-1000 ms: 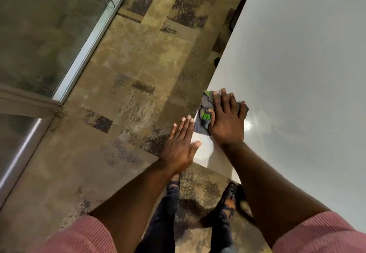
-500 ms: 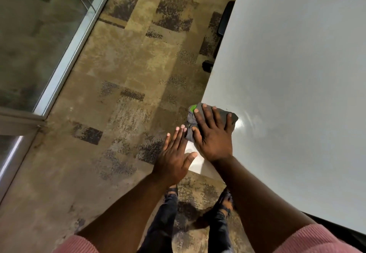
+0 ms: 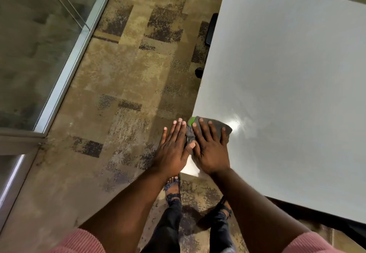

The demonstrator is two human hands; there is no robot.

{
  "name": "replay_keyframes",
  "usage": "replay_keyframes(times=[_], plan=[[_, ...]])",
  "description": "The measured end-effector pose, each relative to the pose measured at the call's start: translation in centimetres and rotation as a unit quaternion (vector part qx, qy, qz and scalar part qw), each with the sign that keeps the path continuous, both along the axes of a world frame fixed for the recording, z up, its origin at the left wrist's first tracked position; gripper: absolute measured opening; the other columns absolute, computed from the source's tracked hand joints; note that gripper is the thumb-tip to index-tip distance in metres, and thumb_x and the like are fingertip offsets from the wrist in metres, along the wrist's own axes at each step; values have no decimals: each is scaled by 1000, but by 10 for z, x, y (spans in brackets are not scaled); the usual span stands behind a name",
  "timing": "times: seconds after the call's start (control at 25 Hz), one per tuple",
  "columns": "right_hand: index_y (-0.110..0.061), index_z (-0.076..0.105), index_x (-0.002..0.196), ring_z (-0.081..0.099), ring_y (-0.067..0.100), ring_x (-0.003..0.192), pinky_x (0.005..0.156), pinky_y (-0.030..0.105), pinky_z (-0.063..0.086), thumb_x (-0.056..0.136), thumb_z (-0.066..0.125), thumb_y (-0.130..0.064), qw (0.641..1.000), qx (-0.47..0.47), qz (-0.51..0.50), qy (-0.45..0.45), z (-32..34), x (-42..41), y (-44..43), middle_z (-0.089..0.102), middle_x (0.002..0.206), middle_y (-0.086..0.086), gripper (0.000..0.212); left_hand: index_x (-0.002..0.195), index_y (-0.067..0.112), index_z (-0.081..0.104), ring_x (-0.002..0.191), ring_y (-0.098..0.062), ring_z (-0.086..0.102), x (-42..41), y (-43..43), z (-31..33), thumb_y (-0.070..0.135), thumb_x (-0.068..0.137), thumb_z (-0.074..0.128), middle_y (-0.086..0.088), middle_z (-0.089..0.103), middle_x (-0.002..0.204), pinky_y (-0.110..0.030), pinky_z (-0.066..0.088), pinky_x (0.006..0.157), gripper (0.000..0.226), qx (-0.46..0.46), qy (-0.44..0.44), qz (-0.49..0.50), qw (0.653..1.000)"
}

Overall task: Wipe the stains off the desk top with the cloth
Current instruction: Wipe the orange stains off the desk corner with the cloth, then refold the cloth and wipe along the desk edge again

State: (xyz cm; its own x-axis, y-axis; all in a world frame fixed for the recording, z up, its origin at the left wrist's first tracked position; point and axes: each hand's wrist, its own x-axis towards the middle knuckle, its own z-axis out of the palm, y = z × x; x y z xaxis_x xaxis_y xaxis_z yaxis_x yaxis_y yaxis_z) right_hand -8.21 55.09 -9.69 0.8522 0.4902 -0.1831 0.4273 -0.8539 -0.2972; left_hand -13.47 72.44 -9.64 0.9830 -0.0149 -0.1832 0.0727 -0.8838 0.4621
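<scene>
**Wiping at the desk's near corner**

My right hand (image 3: 211, 149) presses flat on one grey cloth (image 3: 214, 126) at lower centre of frame, on the desk top (image 3: 287, 94); my left hand (image 3: 173, 151) hovers open beside it, grasping nothing; no stains visible to me, so I judge most of the surface left to cover.

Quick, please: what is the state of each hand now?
Left hand: open, flat, holding nothing.
Right hand: open, flat, pressing the cloth on the desk top.
</scene>
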Motion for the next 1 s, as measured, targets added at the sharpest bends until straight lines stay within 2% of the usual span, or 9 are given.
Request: replay_keyframes(times=[0.12, 0.2, 0.32, 0.48, 0.56, 0.64, 0.72, 0.92, 1.0], plan=[[-32, 16, 167, 0, 22, 162, 128, 57, -4, 110, 21, -48, 999, 10, 19, 50, 11, -44, -25, 8, 175, -5, 60, 164, 17, 15, 161, -18, -3, -1, -15, 15, 51, 108, 21, -2, 9, 174, -47, -3, 130, 66, 18, 3, -41, 999], [-30, 25, 165, 10, 21, 162, 130, 53, 2, 110, 28, -44, 996, 50, -5, 68, 20, -43, -40, 18, 174, -4, 57, 162, 17, 28, 161, -21, 6, -2, -25, 24, 45, 108, 32, -2, 21, 171, -51, 0, 130, 61, 35, 16, -63, 997], [-21, 38, 160, 25, 24, 157, 129, 48, 8, 101, 46, -42, 994, 57, -53, 71, 31, -21, -65, 34, 169, 2, 64, 160, 24, 32, 161, -22, 5, 2, -35, 35, 46, 103, 49, 2, 18, 172, -55, -6, 128, 64, 63, 77, -101, 990], [-21, 41, 159, 25, 27, 157, 127, 53, 9, 89, 62, -52, 993, 22, 11, 120, 36, -6, -83, 33, 168, 4, 80, 155, 27, 41, 160, -25, 7, 14, -42, 49, 47, 98, 57, -3, 20, 171, -58, -5, 126, 62, 138, 84, -140, 977], [-21, 56, 148, 41, 32, 147, 122, 53, 23, 89, 64, -47, 995, 34, 25, 89, 40, 0, -87, 49, 156, 8, 65, 144, 29, 55, 159, -25, 13, 23, -43, 55, 42, 100, 56, -3, 31, 167, -57, -2, 127, 45, 151, 65, -139, 977], [-19, 72, 121, 61, 33, 120, 107, 47, 40, 91, 64, -37, 997, 65, 10, 28, 43, 7, -87, 66, 127, 7, 36, 129, 30, 67, 157, -23, 19, 31, -44, 58, 38, 103, 53, -1, 40, 162, -55, 1, 127, 31, 143, 51, -128, 980], [-17, 74, 106, 64, 32, 100, 94, 44, 44, 99, 56, -33, 997, 68, -19, 1, 49, 16, -82, 68, 108, 6, 25, 121, 27, 73, 155, -22, 26, 40, -45, 60, 35, 104, 52, 0, 48, 157, -53, 3, 128, 27, 108, 32, -101, 988], [-11, 70, 110, 64, 39, 90, 78, 34, 37, 104, 54, -23, 988, 118, -89, 49, 61, 31, -80, 70, 108, 12, 20, 138, 19, 61, 148, -23, 40, 48, -50, 67, 53, 99, 56, -2, 61, 145, -55, 1, 127, 51, 37, 71, -113, 990], [-11, 69, 110, 64, 42, 92, 79, 37, 43, 103, 54, -20, 984, 137, -98, 53, 68, 32, -85, 71, 110, 13, 18, 128, 20, 66, 133, -25, 54, 50, -53, 75, 50, 99, 57, -3, 70, 127, -52, 5, 127, 42, 44, 50, -112, 992]])
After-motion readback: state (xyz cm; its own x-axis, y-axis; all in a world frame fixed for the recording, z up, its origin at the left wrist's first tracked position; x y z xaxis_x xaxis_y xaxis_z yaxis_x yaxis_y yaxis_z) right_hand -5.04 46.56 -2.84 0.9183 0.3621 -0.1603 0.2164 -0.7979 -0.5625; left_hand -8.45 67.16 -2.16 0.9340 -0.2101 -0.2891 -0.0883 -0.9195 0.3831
